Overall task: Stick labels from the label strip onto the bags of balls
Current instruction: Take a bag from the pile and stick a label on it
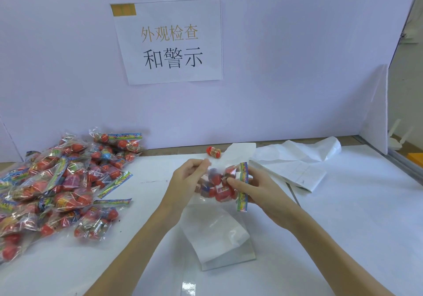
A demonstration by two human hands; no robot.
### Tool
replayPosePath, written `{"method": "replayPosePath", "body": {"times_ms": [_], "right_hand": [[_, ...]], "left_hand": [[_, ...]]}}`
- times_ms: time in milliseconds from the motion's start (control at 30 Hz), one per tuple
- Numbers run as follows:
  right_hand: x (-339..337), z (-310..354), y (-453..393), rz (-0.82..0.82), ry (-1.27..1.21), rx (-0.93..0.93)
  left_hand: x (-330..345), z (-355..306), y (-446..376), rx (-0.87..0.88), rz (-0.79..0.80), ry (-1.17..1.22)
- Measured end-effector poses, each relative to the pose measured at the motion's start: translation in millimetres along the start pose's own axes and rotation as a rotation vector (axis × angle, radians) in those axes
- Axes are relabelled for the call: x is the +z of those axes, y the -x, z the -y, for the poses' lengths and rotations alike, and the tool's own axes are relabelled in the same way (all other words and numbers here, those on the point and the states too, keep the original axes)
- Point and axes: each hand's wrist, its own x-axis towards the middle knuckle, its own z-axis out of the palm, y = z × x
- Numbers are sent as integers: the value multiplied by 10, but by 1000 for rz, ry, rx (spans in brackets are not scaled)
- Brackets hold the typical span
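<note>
Bag of balls (pixel 217 187) gripped by left hand (pixel 185 181) and right hand (pixel 258 189), header strip upright at right.

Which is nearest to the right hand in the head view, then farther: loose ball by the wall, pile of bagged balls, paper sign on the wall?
From the right hand, which holds a bag of balls:
1. Loose ball, just beyond the hands, near the wall's foot.
2. Pile of bags, far left on the table.
3. Paper sign, high on the back wall.
</note>
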Motion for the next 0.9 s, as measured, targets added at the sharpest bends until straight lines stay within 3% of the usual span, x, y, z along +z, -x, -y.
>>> {"method": "replayPosePath", "body": {"times_ms": [133, 233, 367, 500, 567, 700, 800, 900], "right_hand": [[44, 10, 4, -93, 153, -28], [51, 28, -6, -211, 151, -68], [47, 15, -33, -236, 161, -83], [-44, -49, -37, -336, 513, -148], [-65, -28, -13, -317, 387, -104], [-92, 99, 7, -143, -161, -33], [-108, 105, 9, -143, -199, -103], [-109, 77, -3, -166, -199, -130]], "left_hand": [[9, 49, -19, 41, -67, -58], [18, 51, -32, 20, -96, 33], [25, 32, -37, -3, -115, 97], [19, 27, -13, 42, -159, 7], [13, -5, 10, 125, -96, 17], [-54, -43, 57, 348, 157, -124], [-68, -39, 65, 363, 278, -264], [-23, -71, 91, 245, 273, -76]]}}
